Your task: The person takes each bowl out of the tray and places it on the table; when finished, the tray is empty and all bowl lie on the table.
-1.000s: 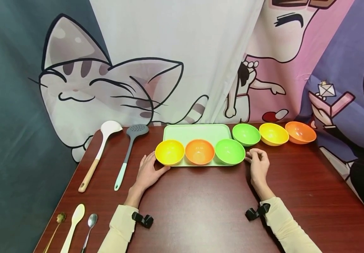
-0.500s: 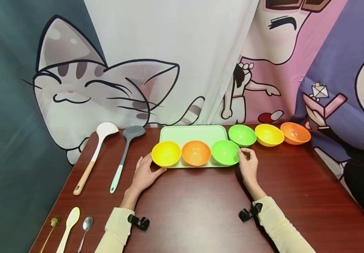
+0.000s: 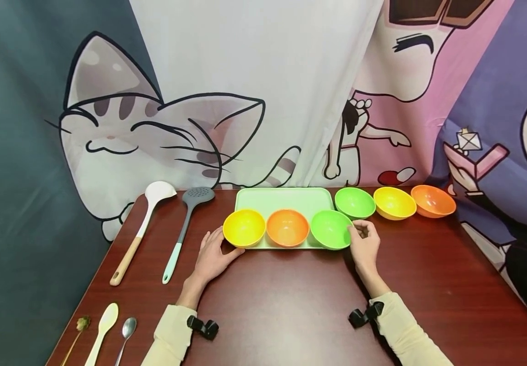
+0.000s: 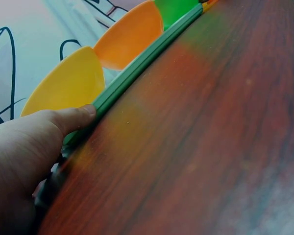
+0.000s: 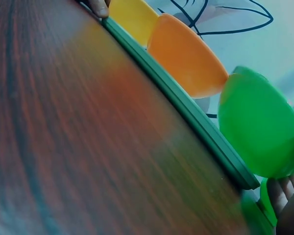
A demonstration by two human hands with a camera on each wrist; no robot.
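- Head view: on the reddish-brown worktop (image 3: pixel 291 305) are six bowls, two of each colour, and one pale green tray (image 3: pixel 284 199).
- Three bowls stand in a row along the tray's near side, left to right: the near yellow bowl (image 3: pixel 244 229), near orange bowl (image 3: pixel 288 229) and near green bowl (image 3: pixel 331 230).
- Three more line up right of the tray: the far green bowl (image 3: pixel 355 203), far yellow bowl (image 3: pixel 394 203) and far orange bowl (image 3: pixel 433 201).
- The left hand (image 3: pixel 210 260) is at the tray's near left corner, fingers relaxed and spread wide from the thumb, beside the near yellow bowl.
- The right hand (image 3: pixel 365 246) pinches the right side of the near green bowl, its fingers almost together.
- At left lie five utensils: one ladle (image 3: pixel 144 226), one slotted turner (image 3: pixel 198 194) and three spoons: gold (image 3: pixel 83 323), cream (image 3: pixel 108 318) and metal (image 3: pixel 128 328).
- Left wrist view: one straight thumb touches the tray's edge; the other fingers are hidden. Three bowls show.
- Right wrist view: the same three bowls, with the right hand's fingers under the near green bowl. I cannot tell whether its base touches the tray.
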